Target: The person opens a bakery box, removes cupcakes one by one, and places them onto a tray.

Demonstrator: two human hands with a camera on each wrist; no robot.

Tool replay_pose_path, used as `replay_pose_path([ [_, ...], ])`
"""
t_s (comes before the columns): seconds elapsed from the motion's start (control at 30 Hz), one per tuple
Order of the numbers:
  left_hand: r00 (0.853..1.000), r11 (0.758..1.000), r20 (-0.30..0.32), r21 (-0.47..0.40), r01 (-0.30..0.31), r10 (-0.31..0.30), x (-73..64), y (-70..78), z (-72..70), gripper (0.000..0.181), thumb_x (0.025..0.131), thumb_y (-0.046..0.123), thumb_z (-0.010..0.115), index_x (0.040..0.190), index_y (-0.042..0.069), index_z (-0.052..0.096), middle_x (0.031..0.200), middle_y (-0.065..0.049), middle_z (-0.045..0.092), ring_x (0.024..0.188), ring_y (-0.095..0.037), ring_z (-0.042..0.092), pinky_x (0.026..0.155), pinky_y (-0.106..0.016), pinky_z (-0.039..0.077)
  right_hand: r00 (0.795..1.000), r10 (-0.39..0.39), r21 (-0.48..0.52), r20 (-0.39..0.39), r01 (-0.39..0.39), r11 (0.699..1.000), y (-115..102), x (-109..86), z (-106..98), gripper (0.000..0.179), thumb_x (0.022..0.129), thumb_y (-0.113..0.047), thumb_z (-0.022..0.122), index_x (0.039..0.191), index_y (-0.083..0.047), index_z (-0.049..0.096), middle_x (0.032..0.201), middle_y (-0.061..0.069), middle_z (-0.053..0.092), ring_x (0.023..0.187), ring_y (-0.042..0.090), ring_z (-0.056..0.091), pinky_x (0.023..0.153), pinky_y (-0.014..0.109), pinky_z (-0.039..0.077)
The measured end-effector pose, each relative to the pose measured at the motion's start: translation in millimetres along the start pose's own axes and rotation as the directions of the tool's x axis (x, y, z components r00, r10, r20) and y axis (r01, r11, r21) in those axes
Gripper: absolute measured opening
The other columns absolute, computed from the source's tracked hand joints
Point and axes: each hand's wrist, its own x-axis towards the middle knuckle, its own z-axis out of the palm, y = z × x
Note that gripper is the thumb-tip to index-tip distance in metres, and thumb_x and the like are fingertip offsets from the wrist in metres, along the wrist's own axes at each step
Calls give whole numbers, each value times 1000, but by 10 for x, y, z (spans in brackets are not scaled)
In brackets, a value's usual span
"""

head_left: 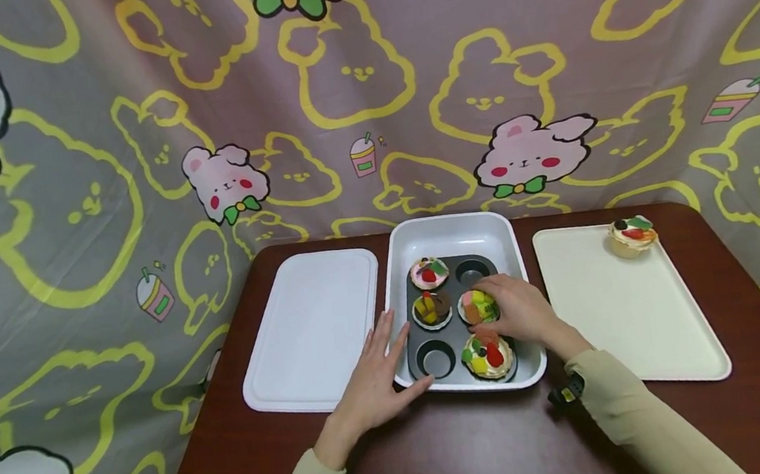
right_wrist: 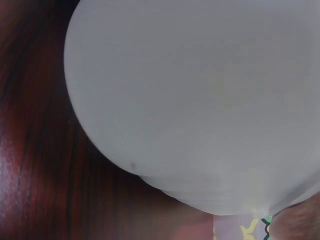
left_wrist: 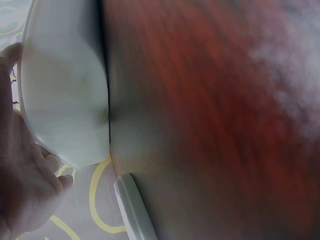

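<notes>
A white bin (head_left: 453, 238) holds a dark muffin pan (head_left: 452, 279) with toy fruit tarts in several cups. My right hand (head_left: 515, 306) pinches a tart (head_left: 478, 307) with pink, green and yellow toppings at the right middle cup. In front of it, a larger tart (head_left: 487, 357) sits tilted in its cup. Two more tarts, one pink (head_left: 429, 273) and one brown and yellow (head_left: 432, 309), fill left cups. Spread fingers of my left hand (head_left: 376, 380) rest on the bin's left front rim. The left wrist view shows this hand (left_wrist: 25, 180) beside the bin wall (left_wrist: 65, 90).
Left of the bin lies a white tray (head_left: 313, 329). On the right, a cream tray (head_left: 624, 312) carries one fruit tart (head_left: 632, 237) at its far right corner. A patterned curtain (head_left: 422, 109) hangs behind the brown table (head_left: 472, 451). The bin wall (right_wrist: 190, 100) fills most of the right wrist view.
</notes>
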Motion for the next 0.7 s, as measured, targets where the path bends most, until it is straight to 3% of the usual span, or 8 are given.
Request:
replay_pose_path([
  [0.7, 1000, 1000, 21, -9, 18, -18, 11, 5, -3, 100, 99, 72, 64, 176, 19, 28, 189, -7, 3, 176, -27, 7, 140, -59, 22, 1000, -19, 36, -15, 19, 999, 44, -26, 21, 72, 81, -37, 97, 139, -3, 69, 138, 20, 74, 126, 42, 69, 111, 63, 56],
])
